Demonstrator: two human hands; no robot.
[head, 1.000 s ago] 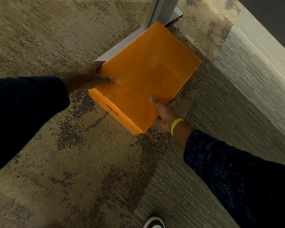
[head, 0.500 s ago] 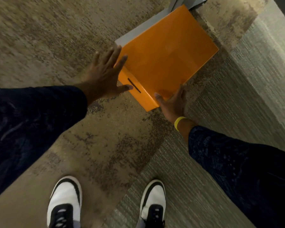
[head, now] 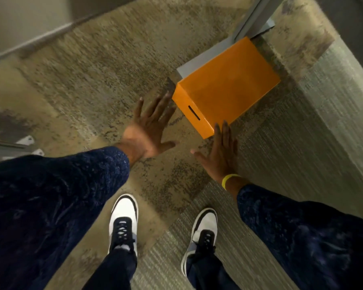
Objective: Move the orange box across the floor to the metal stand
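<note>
The orange box (head: 228,86) rests on the carpet at the upper right, lying partly over the flat grey base of the metal stand (head: 205,61), whose upright post rises toward the top edge. A dark slot shows on the box's near side. My left hand (head: 151,124) hovers with fingers spread just left of the box's near corner, holding nothing. My right hand (head: 220,153), with a yellow wristband, is spread flat below the box's nearest corner; its fingertips reach that corner but do not grip it.
My two white and black shoes (head: 124,222) (head: 203,229) stand on the carpet below the hands. A wall and baseboard (head: 29,40) run along the upper left. Metal parts (head: 19,145) lie at the left edge. A lighter ribbed carpet strip (head: 302,143) runs along the right.
Both hands have let go of the box and pulled back toward me with fingers spread. The box now sits on the floor against the stand's base, and the view has tilted down and back.
</note>
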